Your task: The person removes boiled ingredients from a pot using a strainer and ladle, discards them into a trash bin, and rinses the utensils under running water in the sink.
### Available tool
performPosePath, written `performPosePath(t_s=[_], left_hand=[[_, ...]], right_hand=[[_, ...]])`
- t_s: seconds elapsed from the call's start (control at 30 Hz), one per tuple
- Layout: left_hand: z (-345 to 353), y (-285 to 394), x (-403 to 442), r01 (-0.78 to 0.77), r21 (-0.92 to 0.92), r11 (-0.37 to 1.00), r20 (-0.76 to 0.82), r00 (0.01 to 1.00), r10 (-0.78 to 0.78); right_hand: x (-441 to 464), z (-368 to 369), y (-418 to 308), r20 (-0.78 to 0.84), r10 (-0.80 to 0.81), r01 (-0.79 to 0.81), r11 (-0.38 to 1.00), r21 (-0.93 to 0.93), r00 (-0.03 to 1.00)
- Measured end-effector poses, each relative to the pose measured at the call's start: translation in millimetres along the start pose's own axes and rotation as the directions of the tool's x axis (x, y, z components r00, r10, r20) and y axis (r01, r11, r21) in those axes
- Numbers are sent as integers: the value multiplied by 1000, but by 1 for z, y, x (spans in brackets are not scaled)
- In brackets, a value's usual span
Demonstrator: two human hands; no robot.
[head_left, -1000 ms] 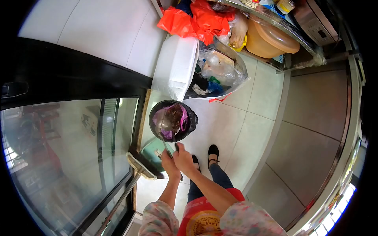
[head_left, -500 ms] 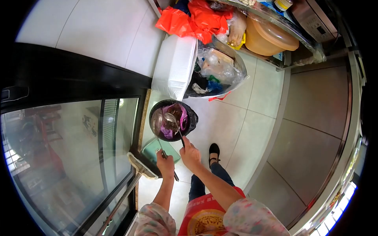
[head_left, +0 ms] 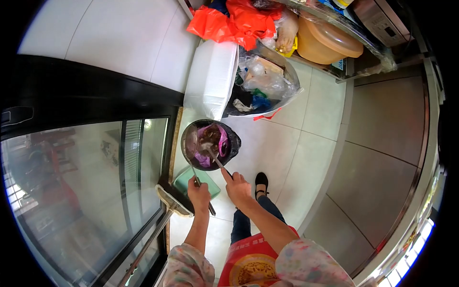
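Below me stands a round trash bin with a black liner, a purple plastic bag and brown scraps inside. My left hand is closed around the dark handle of a mesh skimmer, whose round head lies over the bin's left side. In my right hand is the handle of a metal ladle. The ladle's bowl is inside the bin opening, over the scraps and close beside the skimmer; whether the two touch I cannot tell.
A green dustpan and a broom stand by the glass door at left. Beyond the bin are a white foam box and an open bag of waste. A shelf holds red bags and an orange basin.
The ladle's bowl has tipped and shifted within the bin, and my right hand has moved slightly right and down. My left hand has moved slightly up and left, still on the skimmer.
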State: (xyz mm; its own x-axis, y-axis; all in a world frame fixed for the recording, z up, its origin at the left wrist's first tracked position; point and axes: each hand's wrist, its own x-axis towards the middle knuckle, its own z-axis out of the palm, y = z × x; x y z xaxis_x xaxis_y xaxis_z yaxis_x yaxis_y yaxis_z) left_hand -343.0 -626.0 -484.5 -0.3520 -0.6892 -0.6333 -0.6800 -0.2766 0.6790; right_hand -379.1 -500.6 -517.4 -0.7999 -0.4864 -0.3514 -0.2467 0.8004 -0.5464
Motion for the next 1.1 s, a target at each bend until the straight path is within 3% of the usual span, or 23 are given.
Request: performPosePath(t_s=[0.1,0.2,0.3,0.4,0.43,0.5,0.63,0.7,0.73,0.83,0.87,0.9,1.0,1.1], left_hand=[[-2,0,-3,15,-20,1000,34,999,-15],[-4,-2,-3,5,-35,999,51,999,-3],[-7,5,-4,18,-70,997,40,999,-15],[-19,6,-7,50,-77,996,48,998,-47],[-25,5,-9,83,-158,984,86,994,-70],[-40,10,-15,147,-310,939,165,981,-100],[-69,37,-53,298,-416,859,280,941,-190],[-84,48,-74,360,-449,818,400,900,-177],[-91,54,-86,379,-437,816,474,868,-149],[-109,82,-144,415,-353,839,624,773,-119],[-111,91,-160,411,-313,856,676,730,-103],[-113,101,-173,417,-264,870,734,672,-99],[-100,121,-210,418,-81,905,877,461,-134],[-79,141,-245,328,103,939,961,212,-179]], right_hand=[[3,-2,-7,-63,57,-44,982,183,996],[0,3,-12,-38,-44,50,984,170,998],[-2,1,-5,-27,-10,11,997,71,1000],[-8,-19,-6,-57,99,-81,963,257,993],[-10,-27,-8,-75,125,-94,941,325,989],[-19,-40,-8,-82,142,-90,886,454,986],[-54,-79,-12,-156,168,-16,728,686,973],[-81,-113,-19,-71,210,-84,647,758,975],[-95,-129,-23,-33,227,-115,606,787,973],[-162,-169,-32,-150,263,-26,566,824,953],[-186,-182,-35,-81,309,-74,458,886,947],[-206,-190,-40,-126,324,7,344,939,938],[-291,-239,-55,-166,479,54,239,970,862],[-370,-267,-65,-298,608,191,236,953,736]])
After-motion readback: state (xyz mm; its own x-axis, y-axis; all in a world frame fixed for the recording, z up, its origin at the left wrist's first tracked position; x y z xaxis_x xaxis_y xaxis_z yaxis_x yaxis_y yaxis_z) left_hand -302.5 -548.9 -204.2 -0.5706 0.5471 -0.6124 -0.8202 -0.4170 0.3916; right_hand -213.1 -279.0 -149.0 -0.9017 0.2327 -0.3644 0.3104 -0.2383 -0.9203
